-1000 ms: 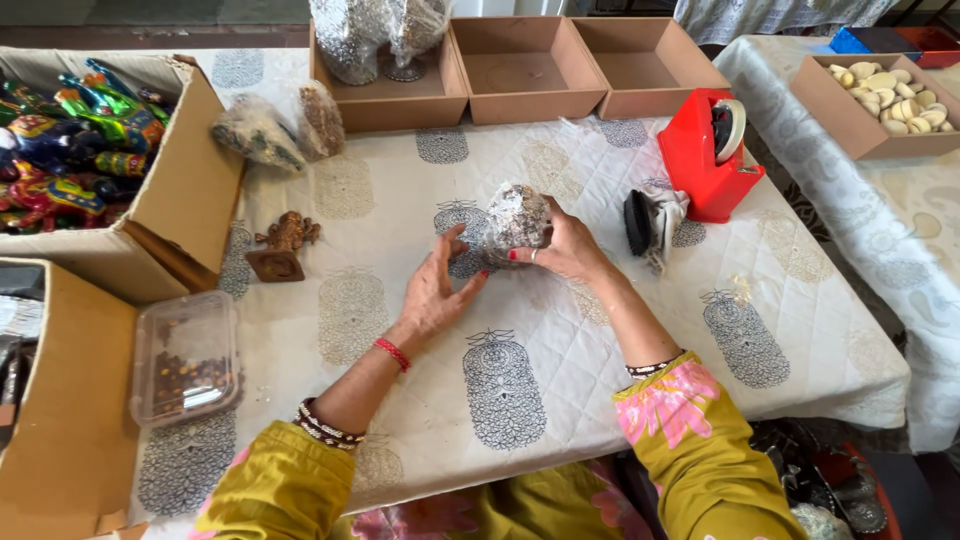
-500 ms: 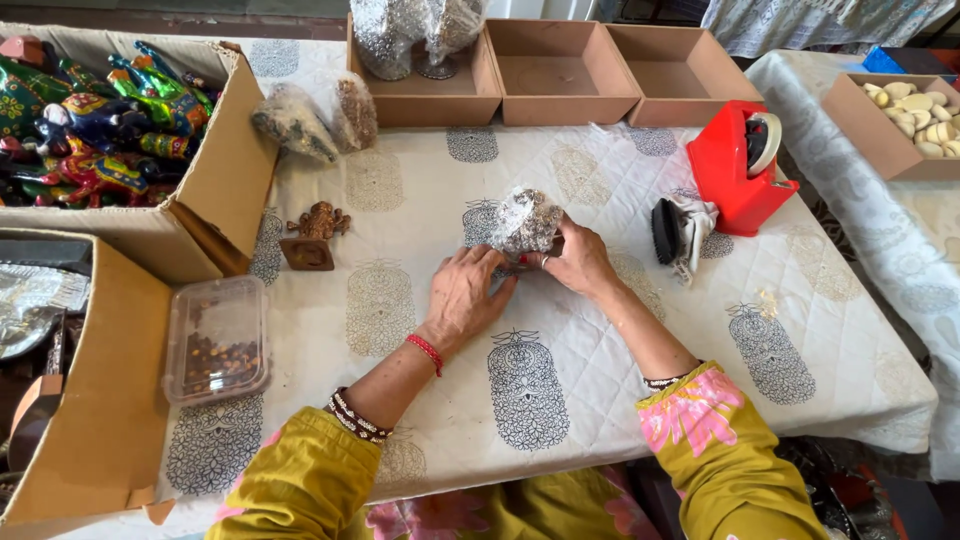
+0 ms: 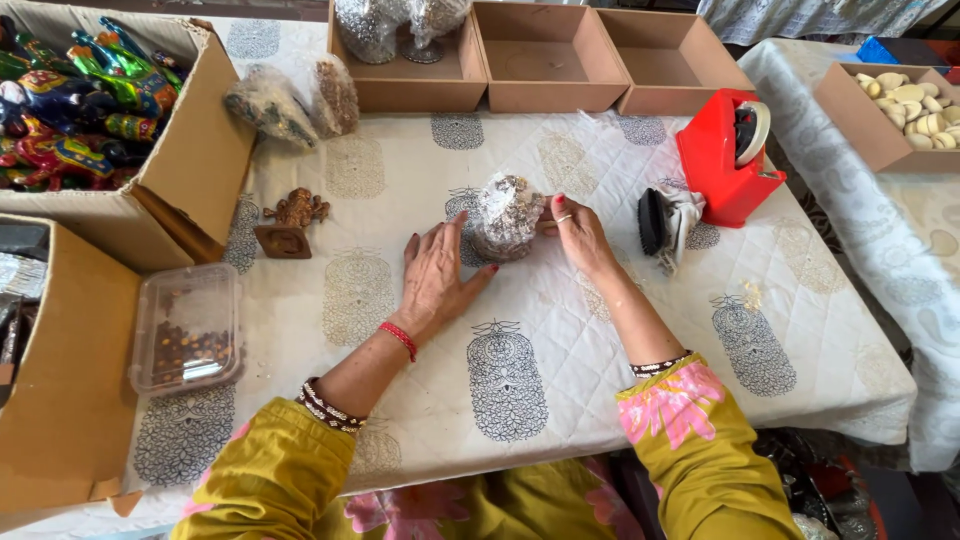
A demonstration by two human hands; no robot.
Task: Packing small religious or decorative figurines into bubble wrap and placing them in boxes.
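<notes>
While both hands work at mid-table, the biggest thing in view is the table (image 3: 560, 330) itself, covered in a pale block-printed cloth; left edge has two large cardboard boxes, the upper box (image 3: 190, 150) full of bright painted figurines (image 3: 70, 95), the lower box (image 3: 60, 390) mostly cut off; far edge has three shallow brown trays (image 3: 545, 65) side by side, leftmost one holding clear-wrapped items (image 3: 385, 25); another tray of pale round pieces (image 3: 915, 105) sits on a second table to the right; red tape dispenser (image 3: 725, 155) stands right of centre, with a small dark-and-white bundle (image 3: 665, 220) just beside it; clear plastic tub (image 3: 188, 330) of brown bits near the lower box; two wrapped lumps (image 3: 290, 100) near the upper box; small brown carved figure (image 3: 290, 222) on the cloth; wrapped bundle (image 3: 505, 215) in clear film sits upright on the table, centre, between the hands; left hand (image 3: 435, 280) lies flat, fingers spread, thumb side touching the bundle's base; right hand (image 3: 575, 230) has fingertips pinching the film at the bundle's right side.
</notes>
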